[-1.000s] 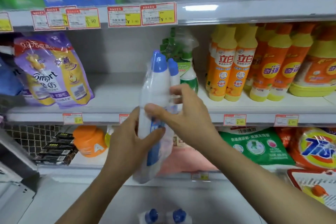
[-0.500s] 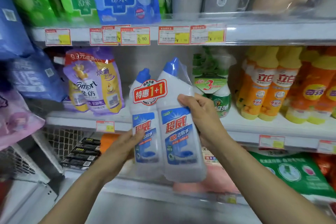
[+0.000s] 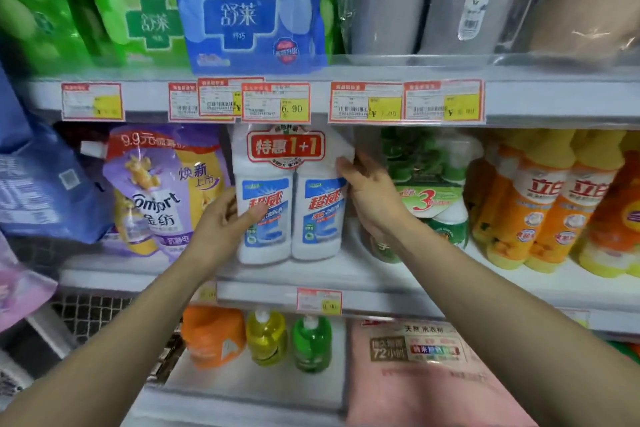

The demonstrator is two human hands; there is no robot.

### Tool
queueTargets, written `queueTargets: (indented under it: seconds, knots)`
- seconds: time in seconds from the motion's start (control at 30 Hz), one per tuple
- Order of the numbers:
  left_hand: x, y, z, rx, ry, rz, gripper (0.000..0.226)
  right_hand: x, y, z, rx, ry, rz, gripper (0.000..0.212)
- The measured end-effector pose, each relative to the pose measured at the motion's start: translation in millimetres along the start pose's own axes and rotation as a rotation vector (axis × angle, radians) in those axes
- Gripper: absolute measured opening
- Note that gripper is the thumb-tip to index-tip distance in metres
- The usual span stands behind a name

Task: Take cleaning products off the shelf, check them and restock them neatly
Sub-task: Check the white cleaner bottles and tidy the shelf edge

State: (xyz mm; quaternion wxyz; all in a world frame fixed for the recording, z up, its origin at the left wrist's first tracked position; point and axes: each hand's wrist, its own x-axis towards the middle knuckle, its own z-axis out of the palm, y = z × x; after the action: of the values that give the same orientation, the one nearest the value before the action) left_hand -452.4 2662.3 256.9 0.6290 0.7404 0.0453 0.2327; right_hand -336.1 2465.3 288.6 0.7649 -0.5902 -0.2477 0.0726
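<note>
A twin pack of white toilet-cleaner bottles, wrapped in clear film with a red 1+1 tag, stands upright on the middle shelf, labels facing me. Its blue caps are hidden behind the upper shelf's price strip. My left hand grips the pack's lower left side, thumb across the front label. My right hand holds the upper right side, fingers on the film. The pack sits between purple softener pouches and a green spray-bottle pack.
Orange and yellow dish-soap bottles fill the middle shelf's right side. Above are blue and green tissue packs and grey bins. Below stand an orange jug, yellow and green bottles and a pink bag.
Both hands turned the twin pack label-forward, then carried it up and back into the gap on the middle shelf, where its base now rests. The view rose toward the shelf.
</note>
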Motion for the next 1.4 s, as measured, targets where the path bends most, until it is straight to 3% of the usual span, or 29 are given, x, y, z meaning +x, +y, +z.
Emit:
queueTargets:
  seconds: [0.13,0.3,0.57,0.87,0.93,1.0,1.1,1.17,1.3,1.4]
  knots:
    - [31.6,-22.2,-0.2,0.089,0.005,-0.001,0.047,18.1,16.0,3.0,-0.018,0.082,-0.025,0.031]
    - [62.4,-44.0,16.8,0.188,0.055,-0.017,0.027,42.7,32.0,1.6,-0.132,0.191,-0.062,0.034]
    - [96.2,-54.4,42.3,0.314,0.108,-0.008,0.038,69.3,38.1,-7.7,-0.283,0.285,-0.086,0.036]
    - [86.3,-45.9,48.5,0.623,0.177,-0.049,0.06,40.4,29.2,-3.8,-0.359,0.239,-0.095,0.06]
    - [62.5,-36.8,52.3,0.73,0.236,0.019,0.06,18.4,25.6,-4.5,-0.318,0.144,-0.116,0.058]
    - [21.6,-29.5,61.3,0.725,0.293,0.211,0.04,-12.6,22.3,-10.8,-0.343,0.006,-0.166,0.046]
    - [-48.6,-33.6,78.3,0.613,0.146,0.461,0.025,-74.3,21.1,-32.7,-0.449,-0.152,-0.139,0.043]
    - [-92.1,-57.4,90.0,0.613,-0.064,0.485,0.023,-117.8,30.8,-53.4,-0.502,-0.276,-0.061,0.03]
    - [-184.5,-120.4,112.6,0.534,-0.483,0.21,0.03,-197.0,66.9,-104.7,-0.684,-0.51,0.158,0.024]
    - [-240.0,-163.0,122.2,0.574,-0.72,-0.092,0.071,-252.5,103.1,-142.5,-0.809,-0.723,0.431,0.039]
